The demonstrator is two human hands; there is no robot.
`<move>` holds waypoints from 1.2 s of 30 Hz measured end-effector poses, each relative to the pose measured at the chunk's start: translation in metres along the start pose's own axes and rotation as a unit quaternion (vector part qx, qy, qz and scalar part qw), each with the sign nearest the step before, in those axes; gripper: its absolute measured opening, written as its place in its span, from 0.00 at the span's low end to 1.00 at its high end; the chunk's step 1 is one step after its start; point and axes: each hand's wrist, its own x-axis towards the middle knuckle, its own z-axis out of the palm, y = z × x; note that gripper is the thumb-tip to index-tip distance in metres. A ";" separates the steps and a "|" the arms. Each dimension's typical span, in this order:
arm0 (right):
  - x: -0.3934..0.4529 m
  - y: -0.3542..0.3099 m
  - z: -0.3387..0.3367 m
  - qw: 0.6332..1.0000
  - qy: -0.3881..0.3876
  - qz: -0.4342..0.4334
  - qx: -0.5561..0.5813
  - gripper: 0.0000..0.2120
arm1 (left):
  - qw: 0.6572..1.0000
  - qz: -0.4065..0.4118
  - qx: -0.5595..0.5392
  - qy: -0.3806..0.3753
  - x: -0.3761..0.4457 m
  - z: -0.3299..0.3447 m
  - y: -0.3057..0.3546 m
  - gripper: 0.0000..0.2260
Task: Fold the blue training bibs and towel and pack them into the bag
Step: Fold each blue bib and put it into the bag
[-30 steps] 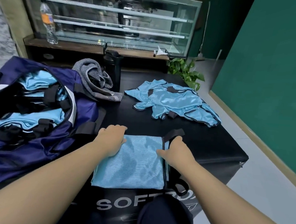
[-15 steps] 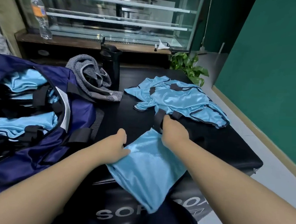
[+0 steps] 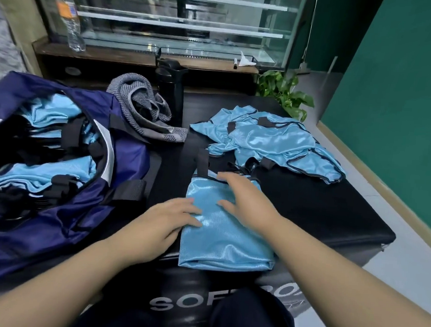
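Note:
A folded light-blue bib (image 3: 225, 238) lies on the black padded box (image 3: 320, 211) right in front of me, its black straps pointing away. My left hand (image 3: 169, 220) rests flat on the bib's left edge with fingers straight. My right hand (image 3: 245, 198) presses flat on its upper part, fingers spread. A loose pile of unfolded blue bibs (image 3: 269, 141) lies further back on the right. The open navy bag (image 3: 63, 178) sits at left, with folded blue bibs (image 3: 48, 174) inside. A grey striped towel (image 3: 144, 110) lies crumpled behind the bag.
A black flask (image 3: 171, 88) stands beside the towel. Behind it run a wooden ledge with a water bottle (image 3: 69, 17) and a glass display case (image 3: 173, 17). A green plant (image 3: 288, 94) and a green wall (image 3: 402, 99) are at right, with grey floor below.
The bib was lifted and turned by both hands half a second ago. It now lies flat, folded narrower, and both hands have let go and press on top of it.

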 end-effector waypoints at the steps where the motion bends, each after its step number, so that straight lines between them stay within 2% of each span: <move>1: -0.013 0.005 -0.002 1.000 0.007 -0.011 -0.013 0.23 | 0.999 0.003 -0.032 -0.003 -0.003 0.004 0.000 0.17; 3: -0.042 0.018 -0.004 0.999 0.024 -0.021 -0.004 0.16 | 0.993 -0.026 -0.113 -0.005 -0.008 0.010 0.002 0.17; 5: -0.074 0.031 -0.003 0.999 0.026 -0.003 0.044 0.17 | 0.983 -0.061 -0.173 -0.012 -0.011 0.016 0.004 0.17; 8: -0.110 0.049 -0.001 0.994 -0.002 0.024 0.104 0.22 | 0.986 -0.071 -0.146 -0.027 -0.015 0.019 0.003 0.18; 10: -0.119 0.056 0.002 0.996 -0.027 0.002 0.080 0.28 | 0.990 -0.075 -0.116 -0.029 -0.015 0.019 0.005 0.21; 11: -0.119 0.057 0.004 0.998 -0.028 -0.016 0.055 0.27 | 0.990 -0.077 -0.114 -0.022 -0.014 0.020 0.006 0.21; 14: -0.115 0.063 0.013 0.998 0.008 -0.056 0.028 0.24 | 0.984 -0.101 -0.146 0.020 -0.011 0.019 0.013 0.19; 17: -0.110 0.070 0.019 0.997 0.040 -0.060 0.024 0.27 | 0.973 -0.139 -0.168 0.070 -0.007 0.021 0.016 0.24; 18: -0.110 0.070 0.019 0.997 0.037 -0.061 0.017 0.29 | 0.968 -0.159 -0.182 0.076 -0.006 0.021 0.018 0.23; 20: -0.111 0.072 0.022 0.998 0.019 -0.066 -0.012 0.35 | 0.950 -0.196 -0.233 0.075 -0.005 0.019 0.021 0.11; 22: -0.111 0.074 0.026 0.997 0.037 -0.066 -0.019 0.33 | 0.940 -0.210 -0.256 0.080 -0.004 0.018 0.023 0.13; 25: -0.104 0.059 0.024 0.989 0.123 -0.008 0.086 0.18 | 0.932 -0.224 -0.262 0.113 -0.002 0.019 0.027 0.08; 28: -0.094 0.039 0.015 0.971 0.128 0.095 0.176 0.05 | 0.917 -0.241 -0.279 0.151 -0.001 0.021 0.027 0.10; 30: -0.086 0.034 0.012 0.961 0.099 0.137 0.217 0.11 | 0.909 -0.249 -0.284 0.175 -0.001 0.023 0.025 0.18; 32: -0.080 0.027 0.013 0.952 0.091 0.154 0.248 0.17 | 0.906 -0.260 -0.274 0.191 -0.002 0.022 0.026 0.22; 36: -0.072 0.014 0.013 0.949 0.091 0.175 0.244 0.18 | 0.902 -0.297 -0.240 0.201 -0.003 0.022 0.031 0.18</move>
